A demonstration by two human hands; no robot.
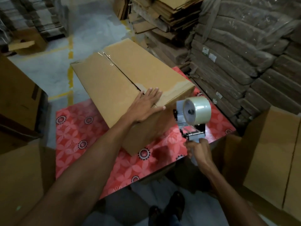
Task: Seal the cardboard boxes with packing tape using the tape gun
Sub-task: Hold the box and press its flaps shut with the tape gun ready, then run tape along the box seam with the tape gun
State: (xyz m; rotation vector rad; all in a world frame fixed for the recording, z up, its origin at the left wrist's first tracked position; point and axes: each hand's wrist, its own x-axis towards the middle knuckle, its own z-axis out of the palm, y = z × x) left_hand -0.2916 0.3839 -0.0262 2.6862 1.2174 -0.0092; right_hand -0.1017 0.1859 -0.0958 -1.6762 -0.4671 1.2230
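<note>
A long brown cardboard box (117, 75) lies across a table with a red flowered cover (78, 128). Its two top flaps meet in a centre seam, and clear tape shows at the near and far ends of that seam. My left hand (146, 105) lies flat with straight fingers on the near end of the box top, over the seam. My right hand (197, 150) grips the handle of a tape gun (192, 126) that carries a roll of clear tape (197, 110). The gun is held upright just right of the box's near corner, off the cardboard.
Open brown boxes stand at the left (17, 95) and right (273, 154) of the table. Stacks of flattened cardboard (166, 17) and plastic-wrapped bundles (241, 51) fill the back right. Grey floor with yellow lines (70, 53) lies beyond the table.
</note>
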